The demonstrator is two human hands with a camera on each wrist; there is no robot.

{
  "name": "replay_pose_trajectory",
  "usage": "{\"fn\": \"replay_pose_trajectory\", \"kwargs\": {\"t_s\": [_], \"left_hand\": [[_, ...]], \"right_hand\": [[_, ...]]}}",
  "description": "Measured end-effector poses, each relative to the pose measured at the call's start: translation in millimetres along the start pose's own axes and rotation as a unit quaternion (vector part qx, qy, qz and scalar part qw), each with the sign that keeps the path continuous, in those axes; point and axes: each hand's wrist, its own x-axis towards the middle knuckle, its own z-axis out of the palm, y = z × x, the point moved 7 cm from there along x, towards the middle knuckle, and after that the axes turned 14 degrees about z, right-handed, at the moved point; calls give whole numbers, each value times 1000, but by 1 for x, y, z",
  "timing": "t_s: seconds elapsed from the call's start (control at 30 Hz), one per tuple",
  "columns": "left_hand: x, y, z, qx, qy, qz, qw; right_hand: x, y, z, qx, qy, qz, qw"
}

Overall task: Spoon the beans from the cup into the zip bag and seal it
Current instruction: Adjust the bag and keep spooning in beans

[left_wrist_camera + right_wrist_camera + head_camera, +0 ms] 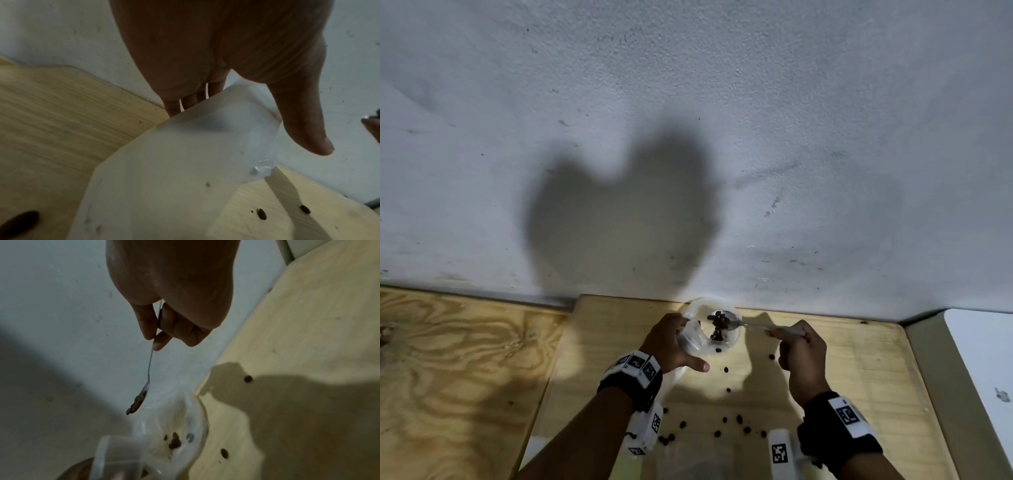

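R hand [803, 356] tips loaded spoon [726, 320] over zip bag [709, 329], L hand [671, 342] holding.

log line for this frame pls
phase: tipping beans into bag | left hand: holds zip bag open | right hand: pinches spoon, loaded, over bag mouth | spilled beans on board

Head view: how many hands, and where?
2. The left hand holds the zip bag open; the right hand, beside it, pinches the spoon over the bag's mouth. No others visible.
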Motion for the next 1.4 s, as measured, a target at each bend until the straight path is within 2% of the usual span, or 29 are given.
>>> {"fn": "replay_pose_trajectory", "kwargs": {"t_s": [0.1,0.2,0.27,0.43,0.5,0.63,0.77,0.83,0.97,1.03,1.1,1.13,1.2,1.23,1.3,1.37,1.4], "left_hand": [[-1,2,2,-3,1,-1,1000],[-1,3,3,-7,3,0,1000],[-1,4,4,-9,4,-2,1000],[-3,1,5,-25,15,-13,999],[-3,-1,6,-33,12,-15,999],[-2,-2,6,-40,17,-10,999],[-2,-2,8,-49,16,-6,999],[-4,-2,8,-46,18,-3,999],[-9,-1,7,-35,31,13,999],[-14,-1,5,-30,41,19,999],[-20,-2,1,-34,64,22,997],[-25,-3,-1,-39,76,24,996],[-33,-2,-4,-47,92,35,994],[-36,0,-4,-46,92,43,994],[-40,9,-3,-28,75,68,994],[-41,21,2,-3,51,94,994],[-41,28,3,1,47,104,993]], "right_hand": [[-3,-18,10,-28,-20,-26,999],[-11,-35,27,-116,-33,-104,987],[-21,-44,43,-190,-54,-152,968],[-48,-66,79,-332,-121,-270,896],[-51,-75,81,-317,-126,-286,895],[-33,-81,56,-205,-39,-263,942],[-6,-46,30,-204,46,-186,960],[8,-23,24,-204,57,-125,969],[29,12,24,-192,33,-6,981],[33,16,22,-231,43,6,972],[28,10,14,-309,88,-4,947],[22,6,8,-327,114,-19,938],[2,-9,5,-299,136,-79,941],[-9,-15,11,-278,110,-113,948],[-34,-20,43,-294,-32,-152,943],[-60,-14,80,-371,-186,-140,899],[-70,-11,93,-414,-231,-131,871]]}}
